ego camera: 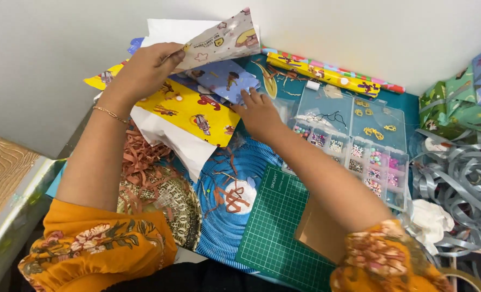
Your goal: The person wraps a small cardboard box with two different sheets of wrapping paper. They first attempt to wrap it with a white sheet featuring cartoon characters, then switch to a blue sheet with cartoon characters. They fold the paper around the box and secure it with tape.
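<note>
Left hand [143, 70] has its fingers [173, 55] pinched on the edge of a beige patterned sheet of paper [224, 40], lifting it up toward 12 o'clock so the white back side shows behind it. Right hand [259, 114] isn't gripping anything: its fingers [249, 96] are spread flat, pressing down on a blue cartoon-print paper [224, 78] that lies near the middle of the pile, just under the lifted sheet. Right beside that, at about 9 o'clock from the right hand, there's a yellow printed sheet [189, 111] with a white sheet [170, 143] sticking out from under it. Below those, toward 6 o'clock, sits some brown shredded paper [143, 159] over a round patterned mat and a blue woven mat [251, 162], then a green cutting mat [275, 227] with a piece of brown cardboard [319, 230] on it. At 3 o'clock from the right hand is a clear bead organizer box [359, 135], lid open, little compartments full of coloured beads. Past it at the far right, a tangle of silver ribbon [457, 184] and a wrapped green gift [457, 103]. Up at 1 o'clock, rolls of gift wrap [327, 73] lie along the wall. The counter [408, 103] underneath looks teal.
</note>
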